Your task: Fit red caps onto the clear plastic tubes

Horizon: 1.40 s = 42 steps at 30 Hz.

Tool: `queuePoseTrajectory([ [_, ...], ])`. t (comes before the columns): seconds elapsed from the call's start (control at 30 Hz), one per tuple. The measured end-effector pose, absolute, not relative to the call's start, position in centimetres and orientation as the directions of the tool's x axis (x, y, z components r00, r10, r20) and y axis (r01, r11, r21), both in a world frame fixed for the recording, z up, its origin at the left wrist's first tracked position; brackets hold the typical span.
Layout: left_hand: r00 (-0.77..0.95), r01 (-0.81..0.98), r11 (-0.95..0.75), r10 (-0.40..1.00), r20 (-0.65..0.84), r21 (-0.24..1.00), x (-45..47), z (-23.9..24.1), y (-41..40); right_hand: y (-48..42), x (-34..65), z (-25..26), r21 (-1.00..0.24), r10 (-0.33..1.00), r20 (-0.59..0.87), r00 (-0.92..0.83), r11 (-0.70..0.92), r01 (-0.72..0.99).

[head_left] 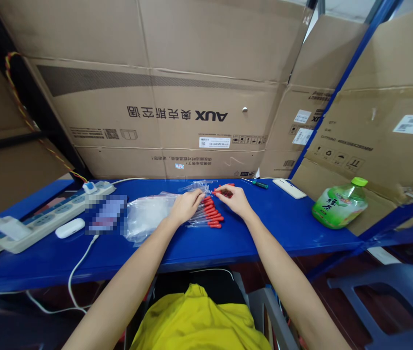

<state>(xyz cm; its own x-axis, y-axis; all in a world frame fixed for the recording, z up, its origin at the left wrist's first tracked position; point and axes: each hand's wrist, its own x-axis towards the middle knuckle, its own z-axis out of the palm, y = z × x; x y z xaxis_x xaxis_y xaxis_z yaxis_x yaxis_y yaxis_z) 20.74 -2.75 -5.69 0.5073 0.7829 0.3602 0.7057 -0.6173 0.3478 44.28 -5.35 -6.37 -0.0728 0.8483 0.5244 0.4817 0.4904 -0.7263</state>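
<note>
My left hand (pixel 186 206) is closed, its fingertips pinched on a thin clear tube whose end points towards my right hand. Facing it, my right hand (pixel 238 200) curls round a red rubber bulb (pixel 216 192) at its fingertips; dark reddish pieces in its palm are too shaded to make out. The bulb and the tube are close together; whether they touch, I cannot tell. Between and below my hands lies a row of droppers (pixel 212 214), clear tubes with red bulbs pointing right. Loose clear tubes (pixel 196 184) lie behind my left hand, partly covered by it.
Clear plastic bags (pixel 148 216) lie left of my left hand. Further left are a phone (pixel 106 214), a white case (pixel 70 227) and a power strip (pixel 53 214). A green screwdriver (pixel 259 183), a white slab (pixel 289 188) and a green bottle (pixel 339 204) are rightward. Cardboard (pixel 177 87) walls the back.
</note>
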Motion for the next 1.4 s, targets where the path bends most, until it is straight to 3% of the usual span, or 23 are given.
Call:
queuePoseTrajectory([
  [0.2, 0.538, 0.696, -0.635, 0.77, 0.342, 0.334, 21.0, -5.6, -3.0, -5.3, 43.1, -7.0, -0.798, 0.855, 0.51, -0.096, 0.512, 0.317],
  [0.73, 0.575, 0.691, -0.661, 0.748, 0.332, 0.292, 21.1, -5.3, -3.3, -5.0, 42.7, -7.4, -0.795, 0.83, 0.553, -0.065, 0.55, 0.256],
  [1.4, 0.612, 0.71, -0.677, 0.729, 0.305, 0.193, 21.0, -4.7, -3.5, -5.2, 42.3, -7.4, -0.86, 0.873, 0.488, -0.015, 0.484, 0.16],
])
